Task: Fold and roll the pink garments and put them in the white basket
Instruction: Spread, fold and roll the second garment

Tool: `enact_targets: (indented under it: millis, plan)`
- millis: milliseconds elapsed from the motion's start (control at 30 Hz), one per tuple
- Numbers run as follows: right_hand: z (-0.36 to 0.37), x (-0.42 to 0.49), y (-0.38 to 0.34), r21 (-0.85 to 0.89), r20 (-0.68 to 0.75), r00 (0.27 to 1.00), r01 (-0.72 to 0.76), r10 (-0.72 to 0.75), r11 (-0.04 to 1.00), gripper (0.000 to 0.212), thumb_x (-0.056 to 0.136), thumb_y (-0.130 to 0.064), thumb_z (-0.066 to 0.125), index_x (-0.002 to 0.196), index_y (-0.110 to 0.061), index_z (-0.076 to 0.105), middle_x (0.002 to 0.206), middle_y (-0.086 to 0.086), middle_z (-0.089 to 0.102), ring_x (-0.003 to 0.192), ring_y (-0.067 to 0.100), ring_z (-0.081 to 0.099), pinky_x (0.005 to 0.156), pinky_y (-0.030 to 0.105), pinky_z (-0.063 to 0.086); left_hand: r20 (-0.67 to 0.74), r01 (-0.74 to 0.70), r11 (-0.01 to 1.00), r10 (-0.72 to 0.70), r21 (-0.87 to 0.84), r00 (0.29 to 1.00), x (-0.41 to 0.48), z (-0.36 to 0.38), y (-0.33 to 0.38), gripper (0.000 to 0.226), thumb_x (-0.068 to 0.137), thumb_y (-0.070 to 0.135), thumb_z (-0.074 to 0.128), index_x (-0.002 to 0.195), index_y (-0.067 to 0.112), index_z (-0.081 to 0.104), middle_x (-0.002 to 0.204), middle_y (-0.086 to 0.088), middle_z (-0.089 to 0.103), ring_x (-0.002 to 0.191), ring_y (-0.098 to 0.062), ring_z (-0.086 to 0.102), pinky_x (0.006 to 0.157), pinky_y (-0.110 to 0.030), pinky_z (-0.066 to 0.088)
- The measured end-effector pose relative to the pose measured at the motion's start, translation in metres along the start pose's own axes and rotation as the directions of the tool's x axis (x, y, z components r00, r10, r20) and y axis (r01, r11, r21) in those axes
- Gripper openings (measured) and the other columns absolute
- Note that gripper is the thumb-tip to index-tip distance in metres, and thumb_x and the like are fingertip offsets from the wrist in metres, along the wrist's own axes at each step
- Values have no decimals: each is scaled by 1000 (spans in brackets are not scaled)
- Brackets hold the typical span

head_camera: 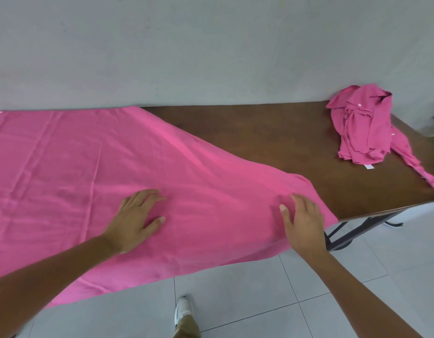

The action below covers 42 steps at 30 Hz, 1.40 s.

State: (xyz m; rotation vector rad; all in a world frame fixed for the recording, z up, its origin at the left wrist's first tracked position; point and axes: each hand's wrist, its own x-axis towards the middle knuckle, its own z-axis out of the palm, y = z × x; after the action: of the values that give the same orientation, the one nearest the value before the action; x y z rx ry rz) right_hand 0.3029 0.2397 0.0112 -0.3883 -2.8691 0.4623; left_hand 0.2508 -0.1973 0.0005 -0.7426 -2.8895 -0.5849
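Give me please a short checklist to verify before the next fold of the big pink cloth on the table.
1. Left hand and right hand flat on the spread pink garment: ok.
2. Garment fully on the table: not ok, near edge hangs over.
3. Fabric smooth: not ok, creases on its left part.
4. Crumpled pink shirt apart from it: ok.
5. White basket within reach: cannot tell, not in view.

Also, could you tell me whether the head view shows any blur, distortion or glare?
Head view: wide-angle distortion skews the table; the same view's far right, past the shirt, is smeared; lighting is soft and even, no glare on the cloth.
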Motion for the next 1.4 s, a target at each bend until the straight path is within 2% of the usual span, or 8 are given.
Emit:
enact_targets:
  millis: [133,333,467,700,867,933,1167,1400]
  plan:
    - [-8,35,-7,-3,18,999,50,-50,999,50,103,-44,40,139,-11,52,141,11,55,132,32,44,112,51,36,19,-17,1000,17,14,1000,48,7,8,62,96,60,38,143,21,51,149,-4,46,138,-25,42,113,-43,33]
    - [-14,102,-37,50,39,990,136,-138,989,35,103,-32,49,128,-11,63,126,9,64,121,32,51,104,44,41,61,81,996,-82,29,995,122,9,1,79,92,68,21,152,20,42,162,-3,30,148,-24,28,117,-48,28]
    - [0,148,-71,73,166,974,143,-153,987,29,101,-25,55,126,-15,64,125,3,65,121,27,50,105,41,40,76,106,993,-109,43,991,163,11,-11,86,88,71,11,158,25,31,167,2,18,153,-21,18,120,-46,22]
    - [32,208,-111,120,406,910,36,-82,992,15,100,-23,57,108,-23,70,111,-3,71,102,18,64,94,37,51,103,65,997,-68,36,992,206,27,-22,82,89,71,8,162,34,11,170,5,1,156,-18,-6,124,-43,8]
    - [44,227,-114,142,498,860,41,-107,989,13,95,-28,68,82,-33,67,91,-18,64,86,-5,56,80,23,44,70,74,997,-76,34,995,205,43,-28,71,96,67,12,160,38,18,170,7,5,157,-18,-6,124,-41,7]
    - [48,230,-113,135,521,846,48,-112,990,17,94,-26,69,78,-31,68,86,-19,63,82,-4,55,78,22,42,44,84,996,-85,14,995,204,44,-28,67,99,65,19,158,37,26,168,7,13,157,-17,-1,124,-38,6]
    - [45,253,-116,87,436,895,64,-95,994,15,101,-29,58,86,-25,62,90,-7,66,83,14,62,80,39,53,12,107,994,-107,6,994,203,46,-28,62,100,65,25,156,37,30,165,8,20,156,-15,3,125,-37,10]
    - [28,293,-118,41,290,954,69,-78,997,15,102,-27,50,90,-22,57,83,-4,64,80,23,62,71,39,51,17,120,993,-120,19,993,202,45,-26,64,100,67,24,157,38,30,166,12,17,156,-10,-2,127,-39,13]
